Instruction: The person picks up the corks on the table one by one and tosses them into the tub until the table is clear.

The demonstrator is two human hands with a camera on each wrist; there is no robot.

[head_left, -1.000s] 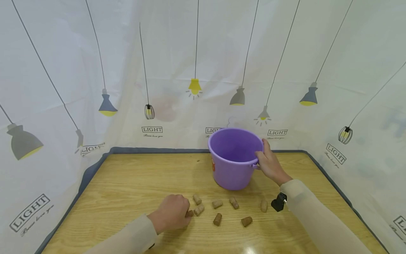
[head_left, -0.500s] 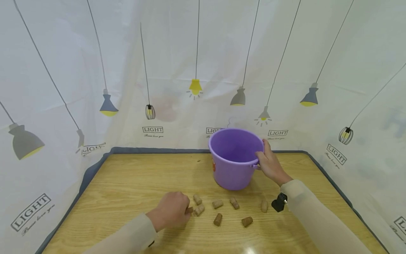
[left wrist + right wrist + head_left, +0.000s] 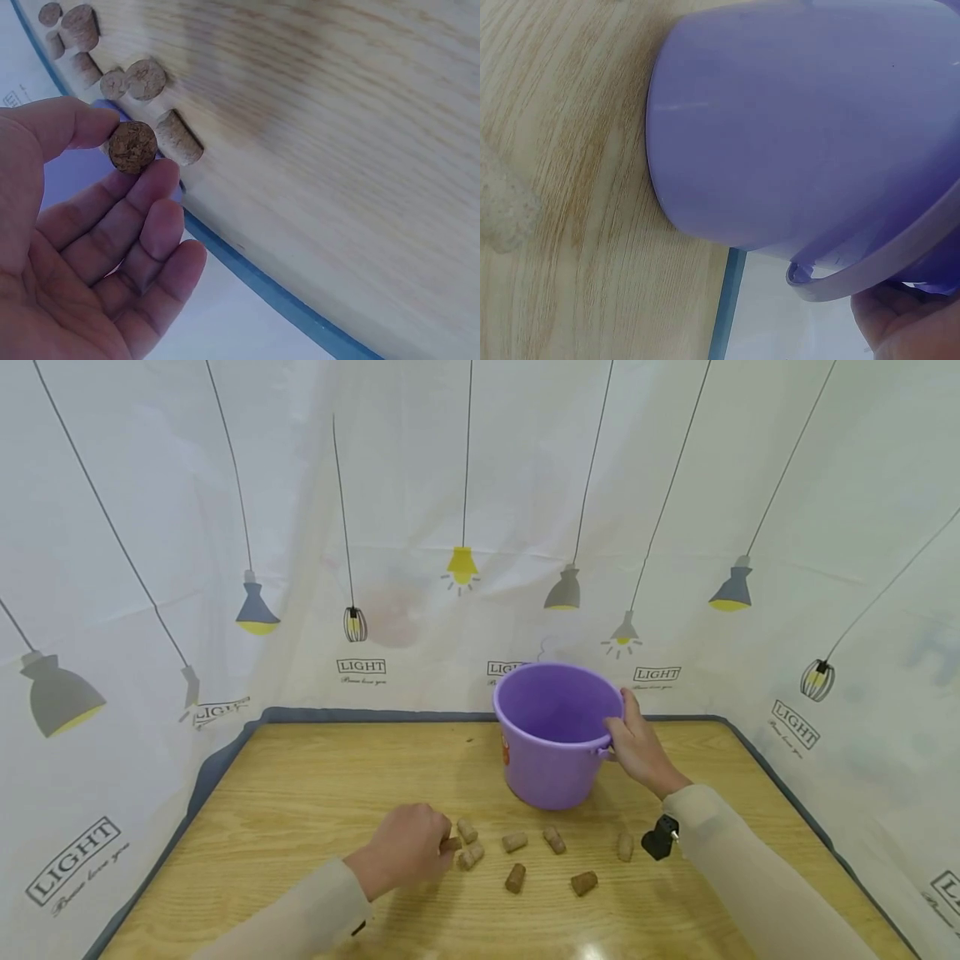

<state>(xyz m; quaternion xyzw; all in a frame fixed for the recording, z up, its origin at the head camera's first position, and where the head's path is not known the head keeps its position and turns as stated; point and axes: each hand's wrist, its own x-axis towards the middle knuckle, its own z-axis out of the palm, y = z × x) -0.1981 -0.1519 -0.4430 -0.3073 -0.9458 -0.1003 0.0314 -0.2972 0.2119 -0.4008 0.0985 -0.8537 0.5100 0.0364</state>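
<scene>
Between thumb and fingers my left hand (image 3: 407, 850) pinches a brown cork (image 3: 133, 147), its round end facing the left wrist camera. Just right of that hand in the head view lie two pale corks, one a speckled cork (image 3: 471, 856) and the other a cork (image 3: 467, 831) behind it. My right hand (image 3: 642, 747) grips the rim of a purple bucket (image 3: 551, 774) at its right side, thumb over the inside edge. In the right wrist view the bucket's handle (image 3: 885, 259) hangs beside the fingers. The bucket stands on the wooden table, slightly tilted in the head view.
Several more corks lie before the bucket, among them a dark cork (image 3: 515, 878), another dark cork (image 3: 584, 883) and a pale cork (image 3: 625, 847). The wooden table (image 3: 337, 768) ends at a dark blue edge (image 3: 390, 717) against a printed white curtain (image 3: 420, 610).
My left hand has risen slightly with the cork, which now shows higher beside the pale corks. The right hand and the bucket have stayed in place.
</scene>
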